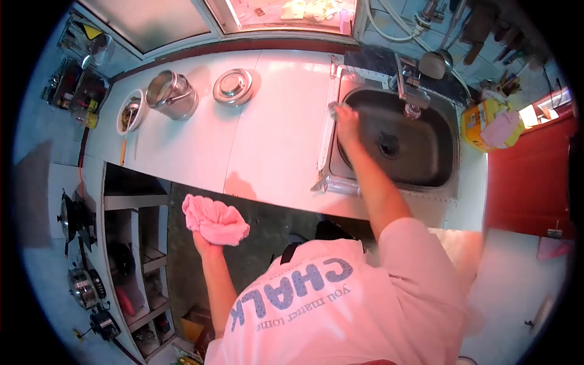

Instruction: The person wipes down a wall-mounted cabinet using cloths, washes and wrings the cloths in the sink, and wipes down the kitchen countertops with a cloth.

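My left hand [208,246] is closed on a bunched pink cloth [216,220], held out over the floor in front of the counter. The cloth covers most of its fingers. My right hand [348,123] reaches to the left rim of the steel sink [426,176]. Its fingers are closed at the rim, around something small and greyish [333,107] that I cannot make out. The sink basin has a dark drain [389,146], and a faucet [412,91] stands at its back.
On the white counter [280,121] stand a steel pot [172,95], a round steel lid or container [232,86] and a white bowl [139,115] with a spoon. A yellow container [477,128] is right of the sink. Open shelves [137,243] lie below left.
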A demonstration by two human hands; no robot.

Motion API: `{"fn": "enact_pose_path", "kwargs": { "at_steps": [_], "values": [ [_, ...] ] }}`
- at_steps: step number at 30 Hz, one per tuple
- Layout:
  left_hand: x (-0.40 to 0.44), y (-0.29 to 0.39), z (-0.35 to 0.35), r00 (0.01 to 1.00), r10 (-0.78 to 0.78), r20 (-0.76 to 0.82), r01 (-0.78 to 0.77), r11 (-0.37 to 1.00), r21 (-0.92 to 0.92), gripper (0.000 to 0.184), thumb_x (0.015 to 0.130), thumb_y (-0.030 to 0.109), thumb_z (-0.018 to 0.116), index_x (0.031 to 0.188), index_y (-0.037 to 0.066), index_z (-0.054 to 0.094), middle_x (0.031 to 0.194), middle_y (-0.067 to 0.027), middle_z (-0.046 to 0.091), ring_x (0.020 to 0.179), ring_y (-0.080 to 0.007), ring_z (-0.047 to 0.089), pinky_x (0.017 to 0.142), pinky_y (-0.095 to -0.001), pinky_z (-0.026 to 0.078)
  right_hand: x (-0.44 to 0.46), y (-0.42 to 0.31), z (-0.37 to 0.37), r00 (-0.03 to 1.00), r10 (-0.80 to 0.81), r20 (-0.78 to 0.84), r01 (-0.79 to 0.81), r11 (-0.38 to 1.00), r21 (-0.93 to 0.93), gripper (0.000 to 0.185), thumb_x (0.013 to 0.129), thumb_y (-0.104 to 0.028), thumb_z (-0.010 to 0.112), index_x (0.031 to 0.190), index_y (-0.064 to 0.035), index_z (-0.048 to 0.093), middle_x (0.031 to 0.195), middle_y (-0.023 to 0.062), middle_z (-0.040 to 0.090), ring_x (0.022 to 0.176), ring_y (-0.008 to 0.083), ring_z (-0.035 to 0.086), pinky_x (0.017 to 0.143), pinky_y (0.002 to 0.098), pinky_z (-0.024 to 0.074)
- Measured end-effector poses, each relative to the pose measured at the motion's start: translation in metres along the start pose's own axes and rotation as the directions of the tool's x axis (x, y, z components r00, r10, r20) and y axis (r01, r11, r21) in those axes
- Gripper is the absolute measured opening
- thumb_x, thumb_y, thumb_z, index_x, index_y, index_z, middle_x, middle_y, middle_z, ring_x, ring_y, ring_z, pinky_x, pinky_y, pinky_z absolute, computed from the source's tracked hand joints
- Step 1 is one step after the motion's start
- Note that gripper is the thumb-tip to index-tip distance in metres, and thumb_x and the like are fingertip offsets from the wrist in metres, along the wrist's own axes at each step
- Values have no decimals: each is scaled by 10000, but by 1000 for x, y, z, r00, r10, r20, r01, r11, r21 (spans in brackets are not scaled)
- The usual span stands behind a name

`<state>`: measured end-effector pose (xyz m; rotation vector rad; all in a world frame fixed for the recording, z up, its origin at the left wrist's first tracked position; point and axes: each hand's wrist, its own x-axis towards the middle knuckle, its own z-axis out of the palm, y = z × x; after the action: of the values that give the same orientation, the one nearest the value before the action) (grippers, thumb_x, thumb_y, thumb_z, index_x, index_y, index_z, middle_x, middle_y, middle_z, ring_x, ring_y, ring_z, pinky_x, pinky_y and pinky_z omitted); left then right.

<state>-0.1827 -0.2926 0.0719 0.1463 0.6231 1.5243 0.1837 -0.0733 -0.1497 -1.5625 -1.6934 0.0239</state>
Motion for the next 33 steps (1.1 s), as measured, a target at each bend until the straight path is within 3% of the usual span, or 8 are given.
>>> {"fn": "enact_pose_path", "kwargs": {
  "at_steps": [11, 15, 17, 18, 21, 23, 25, 33],
  "values": [
    [10, -28, -8, 827, 124, -549, -70, 990, 119, 443, 981, 357, 416, 598, 158, 315, 538, 5, 304, 508, -150, 301, 497, -321, 248, 134, 82, 24, 939, 338, -69, -338, 866, -369, 385, 853, -121, 515, 1226, -34, 551, 1262, 169, 551, 1170, 336, 501, 1013, 420, 379],
    [9, -30, 18, 972, -121, -203, -40, 762, -646, 368, 980, 310, 421, 657, 155, 342, 616, 7, 347, 579, -146, 347, 536, -313, 272, 126, 26, 34, 958, 286, 34, -266, 923, -279, 294, 880, -122, 464, 1133, -52, 595, 1151, 128, 595, 1086, 307, 546, 945, 412, 417],
    [11, -29, -13, 1000, -23, 14, 22, 999, 36, 319, 981, 276, 418, 694, 150, 358, 682, 0, 383, 646, -153, 386, 587, -308, 319, 100, 12, 45, 982, 39, -186, -74, 980, -184, 258, 872, -108, 458, 1076, -55, 607, 1033, 113, 608, 1001, 288, 568, 854, 404, 450],
    [18, -30, -21, 935, -88, 344, 81, 996, 33, 225, 979, 244, 412, 777, 146, 387, 810, -5, 414, 784, -159, 416, 710, -304, 369, 87, -4, 38, 990, 96, -108, -111, 983, -145, 264, 871, -101, 456, 1083, -60, 607, 1083, 108, 603, 1028, 280, 564, 877, 402, 443],
    [4, -40, -12, 938, 21, -346, -7, 999, 41, 162, 982, 247, 409, 855, 148, 424, 898, -4, 432, 882, -162, 426, 820, -310, 382, 26, -41, 22, 995, 104, -6, -104, 989, -109, 365, 848, -74, 492, 1204, -68, 572, 1288, 105, 533, 1183, 290, 475, 978, 413, 397],
    [-1, -45, -13, 987, -158, -23, 109, 769, -630, 130, 980, 261, 409, 930, 149, 452, 952, 6, 451, 939, -174, 440, 853, -322, 390, -11, -66, -9, 991, 107, 85, -98, 990, -96, 417, 852, -56, 467, 1266, -57, 520, 1334, 138, 499, 1228, 299, 455, 1003, 415, 386],
    [-5, -59, 12, 978, -28, -205, 29, 1000, 1, 135, 976, 261, 414, 914, 147, 453, 936, 1, 448, 915, -183, 452, 858, -330, 395, -49, -83, -36, 977, 94, 192, -85, 995, -57, 439, 860, -52, 445, 1296, -68, 494, 1365, 136, 472, 1248, 300, 439, 1017, 413, 374],
    [-12, -146, 9, 894, -368, 255, 376, 927, 22, 245, 959, 322, 462, 808, 129, 465, 762, -18, 455, 711, -185, 420, 640, -329, 376, -165, -44, -215, 900, 119, 419, -25, 975, -222, 387, 880, -137, 436, 1255, -111, 527, 1305, 84, 528, 1208, 269, 482, 977, 402, 402]
  ]
}}
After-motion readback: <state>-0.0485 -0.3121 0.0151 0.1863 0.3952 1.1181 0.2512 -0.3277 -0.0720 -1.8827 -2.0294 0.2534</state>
